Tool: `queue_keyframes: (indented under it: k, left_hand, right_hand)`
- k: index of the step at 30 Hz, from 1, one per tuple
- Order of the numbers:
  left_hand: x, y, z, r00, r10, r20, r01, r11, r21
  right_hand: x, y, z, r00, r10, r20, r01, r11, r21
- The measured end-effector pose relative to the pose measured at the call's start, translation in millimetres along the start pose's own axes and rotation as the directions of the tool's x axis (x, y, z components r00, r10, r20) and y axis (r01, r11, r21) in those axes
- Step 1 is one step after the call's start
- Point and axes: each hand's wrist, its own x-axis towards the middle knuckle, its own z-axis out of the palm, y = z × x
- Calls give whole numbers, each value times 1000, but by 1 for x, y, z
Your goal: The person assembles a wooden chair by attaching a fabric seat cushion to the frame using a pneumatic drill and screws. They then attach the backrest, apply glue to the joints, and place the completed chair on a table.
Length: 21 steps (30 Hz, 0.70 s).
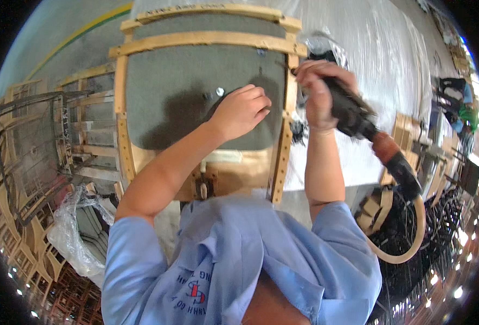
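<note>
My right hand point(326, 89) grips a black air driver point(350, 114) held over the right rail of a wooden frame point(207, 39). Its thin bit points left across that rail, and a hose runs from its back end. Above the grey fabric-like panel point(169, 127) inside the frame is my left hand point(242, 111), its fingers curled together. Whatever the left fingers hold, if anything, is hidden. Beside the left wrist a small white round piece point(220, 92) and a small dark piece point(207, 96) lie on the panel.
Clear plastic film point(380, 65) covers the surface on the right. Slatted wooden frames point(90, 127) stand at the left, with a plastic-wrapped bundle point(79, 233) nearer me. The pale hose point(396, 260) loops at lower right. Cardboard boxes point(404, 132) and people stand farther right.
</note>
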Motion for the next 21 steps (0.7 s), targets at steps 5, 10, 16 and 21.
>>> queue_keyframes:
  k: [5, 10, 16, 21]
  left_hand:
    - [3, 39, 85, 959, 174, 225, -176, 984, -11]
    - [29, 69, 154, 902, 305, 307, -371, 910, 185]
    - [51, 62, 191, 779, 237, 581, -458, 848, 268]
    - [61, 52, 190, 769, 236, 593, -420, 887, 192]
  right_hand:
    - [-16, -66, -77, 988, -51, -148, 76, 983, 167]
    - [-78, -108, -120, 939, -115, -325, 106, 993, -44]
    - [-127, -128, -143, 889, -126, -440, 71, 988, -139]
    - [-140, -135, -151, 859, -140, -492, 64, 984, -168]
